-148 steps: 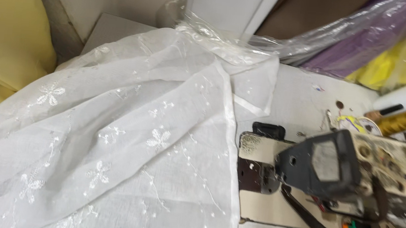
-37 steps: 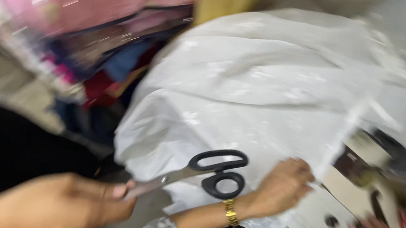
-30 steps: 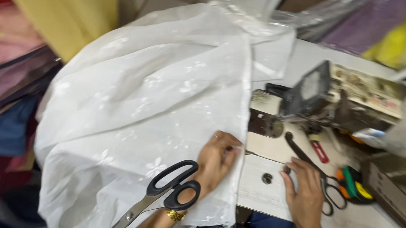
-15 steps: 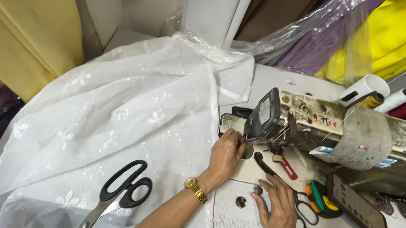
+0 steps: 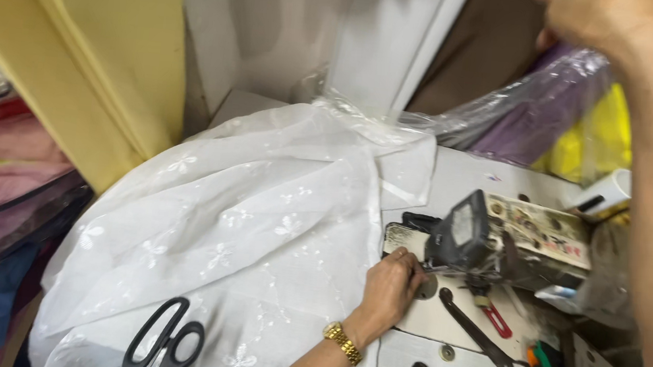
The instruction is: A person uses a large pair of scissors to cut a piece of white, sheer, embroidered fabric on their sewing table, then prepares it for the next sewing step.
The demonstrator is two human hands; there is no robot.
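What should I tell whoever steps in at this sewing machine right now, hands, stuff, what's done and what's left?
Left hand, gold watch on its wrist, rests at the edge of the white embroidered fabric beside the needle area of the sewing machine.
Right hand is raised high near the plastic-wrapped fabric rolls; whether it grips anything cannot be told.
Black scissors lie on the fabric, lower left. A second pair of scissors lies on the machine table.
Done: fabric is spread over the table.
Left: fabric is not under the needle; no stitching visible.
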